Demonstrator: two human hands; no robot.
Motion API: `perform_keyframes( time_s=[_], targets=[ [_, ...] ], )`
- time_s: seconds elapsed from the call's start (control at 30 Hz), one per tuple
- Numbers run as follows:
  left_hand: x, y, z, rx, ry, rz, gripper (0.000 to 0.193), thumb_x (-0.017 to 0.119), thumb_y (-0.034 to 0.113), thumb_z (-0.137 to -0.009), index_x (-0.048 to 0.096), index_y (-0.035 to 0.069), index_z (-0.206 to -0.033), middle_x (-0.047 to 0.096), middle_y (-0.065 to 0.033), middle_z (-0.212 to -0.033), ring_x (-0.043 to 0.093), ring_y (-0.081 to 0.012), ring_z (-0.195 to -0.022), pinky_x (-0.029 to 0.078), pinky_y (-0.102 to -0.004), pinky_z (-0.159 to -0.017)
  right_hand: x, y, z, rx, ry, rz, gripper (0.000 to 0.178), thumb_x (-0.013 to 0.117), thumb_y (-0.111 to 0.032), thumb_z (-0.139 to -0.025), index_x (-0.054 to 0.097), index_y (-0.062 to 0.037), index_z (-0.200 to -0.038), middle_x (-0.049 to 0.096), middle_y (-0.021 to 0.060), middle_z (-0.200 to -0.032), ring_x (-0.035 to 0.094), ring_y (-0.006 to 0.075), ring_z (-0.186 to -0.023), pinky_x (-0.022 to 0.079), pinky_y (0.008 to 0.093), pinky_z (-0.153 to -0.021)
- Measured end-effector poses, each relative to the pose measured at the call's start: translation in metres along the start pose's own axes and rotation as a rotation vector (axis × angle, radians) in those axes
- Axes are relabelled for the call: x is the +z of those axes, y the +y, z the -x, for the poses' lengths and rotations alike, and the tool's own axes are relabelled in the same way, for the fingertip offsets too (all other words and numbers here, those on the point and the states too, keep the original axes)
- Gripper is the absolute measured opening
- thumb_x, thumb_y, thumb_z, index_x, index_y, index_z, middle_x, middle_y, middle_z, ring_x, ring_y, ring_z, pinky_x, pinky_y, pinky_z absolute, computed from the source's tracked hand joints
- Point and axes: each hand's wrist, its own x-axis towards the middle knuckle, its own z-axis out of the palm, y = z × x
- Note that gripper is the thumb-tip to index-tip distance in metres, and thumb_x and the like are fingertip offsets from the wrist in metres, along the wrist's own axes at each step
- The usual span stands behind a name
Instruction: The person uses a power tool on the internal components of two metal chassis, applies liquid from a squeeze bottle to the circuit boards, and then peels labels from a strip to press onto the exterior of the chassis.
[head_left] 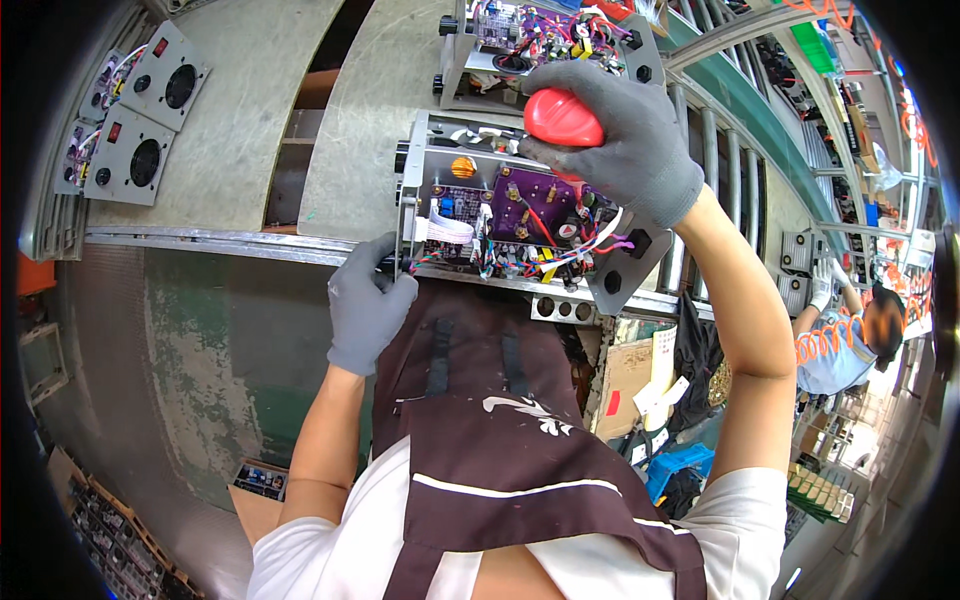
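In front of me an open metal chassis [418, 215] holds purple circuit boards [530, 205], a copper-coloured coil [463, 167] and bundled wires. My left hand [368, 308], in a grey glove, is closed at its near left corner, around a black knob on the end panel. Above the chassis's far right part is my right hand [630, 140], gloved in grey too. Its fingers wrap round the fat red handle of a screwdriver [563, 118]; the shaft is mostly hidden by the hand.
A second open chassis [540, 45] stands just beyond. Two grey units with fans [150, 120] stand at the far left of the metal worktable [365, 130]. Rollers [735, 170] run along the right. Cardboard [625, 385] and a blue bin [680, 468] lie below. Another person [845, 345] works at far right.
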Motion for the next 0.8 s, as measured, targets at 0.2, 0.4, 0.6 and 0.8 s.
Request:
perform_keyframes(
  time_s=[0.2,0.4,0.6,0.8],
  targets=[
    [-0.002,0.004,0.0,-0.017,-0.024,-0.019,0.041,0.063,0.009,-0.069,0.064,-0.004,-0.108,0.063,-0.0117,-0.081,0.057,-0.0148,-0.058,0.048,-0.0297,-0.06,0.002,0.005,-0.002,-0.005,0.015,-0.05,0.039,0.078,-0.031,-0.072,0.063,-0.0147,-0.103,0.067,0.0098,-0.09,0.066,0.0299,-0.083,0.053,0.0371,-0.071],
    [-0.002,0.01,0.0,0.001,-0.029,-0.016,0.032,0.057,0.004,-0.071,0.061,-0.007,-0.1,0.062,-0.0063,-0.077,0.053,-0.0076,-0.068,0.046,-0.0252,-0.062,0.005,0.001,-0.002,0.044,-0.099,-0.047,0.039,0.078,-0.031,-0.071,0.062,-0.0153,-0.103,0.067,0.0096,-0.091,0.066,0.0306,-0.084,0.052,0.0379,-0.072],
    [-0.002,0.008,0.002,-0.01,-0.008,0.031,0.039,0.061,0.005,-0.07,0.065,-0.004,-0.108,0.065,-0.011,-0.081,0.06,-0.0128,-0.053,0.048,-0.0284,-0.055,-0.003,0.001,-0.002,0.023,-0.056,-0.056,0.038,0.078,-0.029,-0.071,0.063,-0.0142,-0.103,0.068,0.0095,-0.091,0.066,0.0299,-0.083,0.052,0.0373,-0.073],
    [-0.002,0.02,-0.001,-0.042,-0.021,0.046,0.038,0.061,0.005,-0.072,0.063,-0.006,-0.108,0.066,-0.0105,-0.076,0.062,-0.0121,-0.057,0.048,-0.0272,-0.053,-0.056,-0.008,0.034,0.349,0.364,-0.278,0.037,0.072,-0.012,-0.078,0.062,-0.0035,-0.113,0.064,0.0059,-0.105,0.059,0.0132,-0.092,0.048,0.0282,-0.084]
  ],
)
